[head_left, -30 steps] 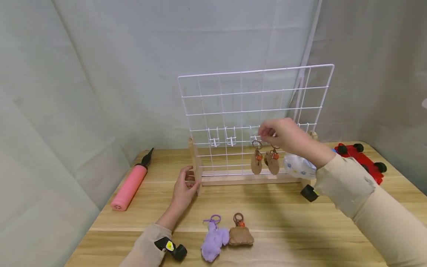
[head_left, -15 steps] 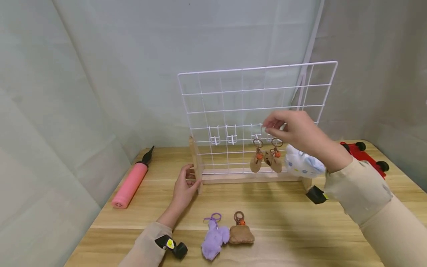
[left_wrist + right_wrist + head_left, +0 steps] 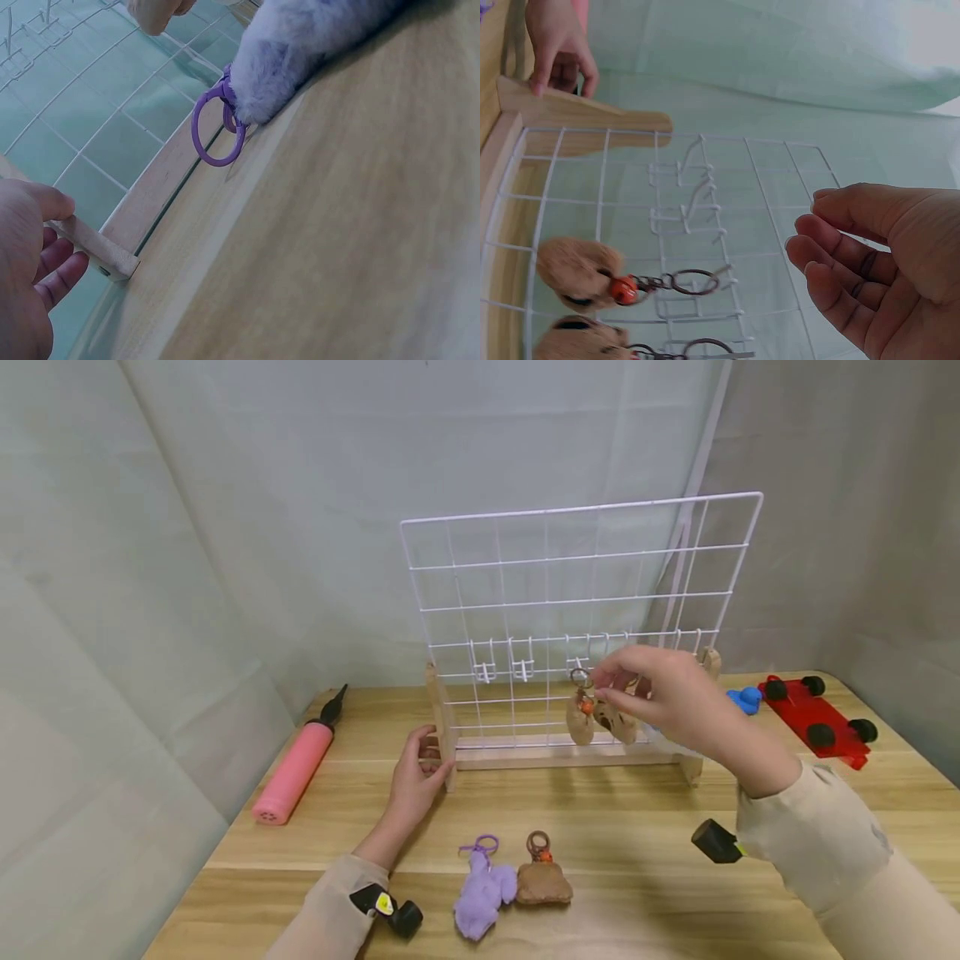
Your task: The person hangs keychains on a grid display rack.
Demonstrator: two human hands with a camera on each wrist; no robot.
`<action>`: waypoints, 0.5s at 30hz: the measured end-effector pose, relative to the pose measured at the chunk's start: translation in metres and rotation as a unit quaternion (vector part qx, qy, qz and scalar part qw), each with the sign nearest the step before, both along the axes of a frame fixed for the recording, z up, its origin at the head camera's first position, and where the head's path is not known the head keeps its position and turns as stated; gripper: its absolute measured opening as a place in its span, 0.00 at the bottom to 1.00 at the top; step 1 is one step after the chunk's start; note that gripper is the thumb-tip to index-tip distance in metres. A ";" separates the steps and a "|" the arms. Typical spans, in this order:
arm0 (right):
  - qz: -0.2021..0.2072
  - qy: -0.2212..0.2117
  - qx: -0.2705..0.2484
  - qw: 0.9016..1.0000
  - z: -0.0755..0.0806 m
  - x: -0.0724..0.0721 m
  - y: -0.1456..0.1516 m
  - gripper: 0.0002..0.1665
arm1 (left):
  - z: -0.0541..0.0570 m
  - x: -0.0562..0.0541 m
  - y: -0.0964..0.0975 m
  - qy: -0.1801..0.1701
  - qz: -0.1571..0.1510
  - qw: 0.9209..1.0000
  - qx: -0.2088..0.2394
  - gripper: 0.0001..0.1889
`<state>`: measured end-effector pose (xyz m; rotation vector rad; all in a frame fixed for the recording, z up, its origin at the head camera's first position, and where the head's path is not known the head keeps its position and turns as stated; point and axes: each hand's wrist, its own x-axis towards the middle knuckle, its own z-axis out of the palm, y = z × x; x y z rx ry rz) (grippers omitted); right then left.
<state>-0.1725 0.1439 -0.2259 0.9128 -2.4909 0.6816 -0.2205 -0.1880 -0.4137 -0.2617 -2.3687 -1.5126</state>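
Fingers of the right hand [image 3: 675,697] curl loosely, gripping nothing, before the wire rack [image 3: 547,603]; at their 8 o'clock, the left hand [image 3: 411,785] pinches the rack's wooden stand [image 3: 446,727]. Half a second ago the right fingertips were higher; they have now come down to the left hanging keychain [image 3: 579,722] and the right hanging keychain [image 3: 617,727]. Both hang without being held, so placing this pair looks done, while the purple plush keychain [image 3: 480,900] and squat brown keychain [image 3: 543,885] lie near 7 o'clock. From the fingertips, the left one hangs at 7 o'clock, the right at 5, partly behind the hand; touching or apart, I cannot tell. Smallest, the left one's ring [image 3: 694,271] is just beside them, at 9.
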 end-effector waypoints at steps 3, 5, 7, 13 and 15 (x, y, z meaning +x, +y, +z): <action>0.007 0.001 0.000 1.000 -0.007 0.004 -0.001 0.09 | 0.012 0.007 0.004 -0.004 -0.002 1.000 -0.005 0.29; 0.014 0.003 -0.003 1.000 -0.011 0.005 -0.002 0.09 | 0.013 0.008 0.005 -0.009 -0.002 1.000 -0.004 0.29; 0.026 0.006 -0.011 1.000 -0.015 0.006 -0.004 0.09 | 0.008 0.004 0.003 -0.011 0.000 1.000 0.000 0.30; 0.058 0.005 -0.034 0.998 -0.031 0.009 -0.009 0.10 | -0.006 -0.004 -0.002 0.001 -0.001 1.000 0.007 0.30; 0.055 -0.007 -0.034 0.998 -0.037 0.010 -0.010 0.09 | -0.006 -0.005 -0.001 0.007 -0.004 1.000 0.009 0.29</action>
